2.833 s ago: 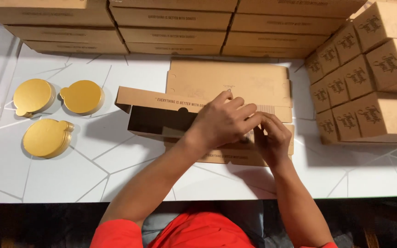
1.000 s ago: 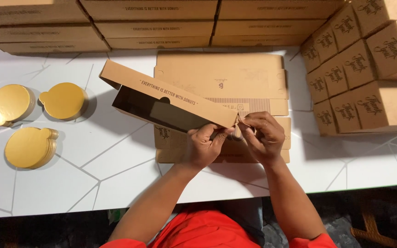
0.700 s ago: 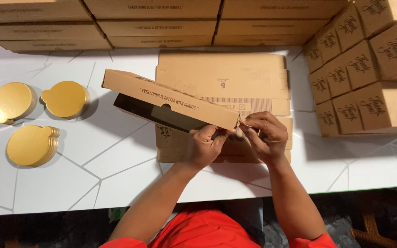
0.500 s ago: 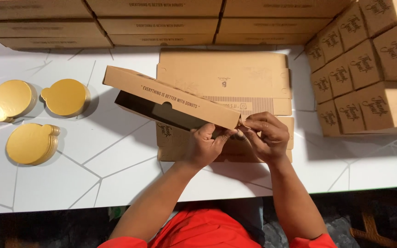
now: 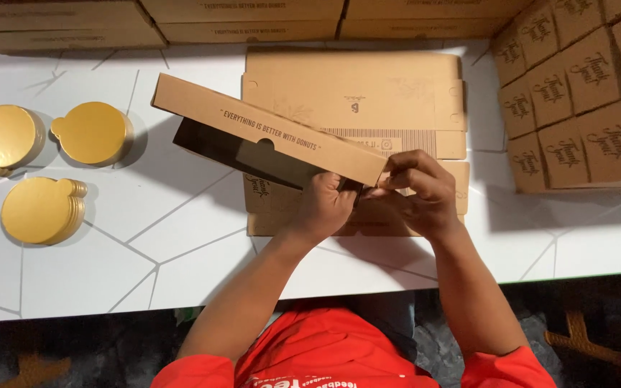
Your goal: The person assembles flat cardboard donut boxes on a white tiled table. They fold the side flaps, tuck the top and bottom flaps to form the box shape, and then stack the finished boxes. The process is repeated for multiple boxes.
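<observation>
A long brown cardboard box (image 5: 267,129) with a dark inside is held tilted above the table, its far end up and to the left. My left hand (image 5: 323,208) grips its near end from below. My right hand (image 5: 420,190) pinches the flap at the same near end with its fingertips. Under the box lies a stack of flat unfolded brown box blanks (image 5: 368,90).
Three stacks of round gold boards with tabs (image 5: 44,208) lie at the left on the white table (image 5: 109,273). Rows of folded brown boxes (image 5: 576,93) are piled at the right, and long brown boxes (image 5: 246,18) line the far edge.
The box was lifted off the flat stack and tilted up. Both hands have gathered at its near end, and the box has shifted slightly between the last frames.
</observation>
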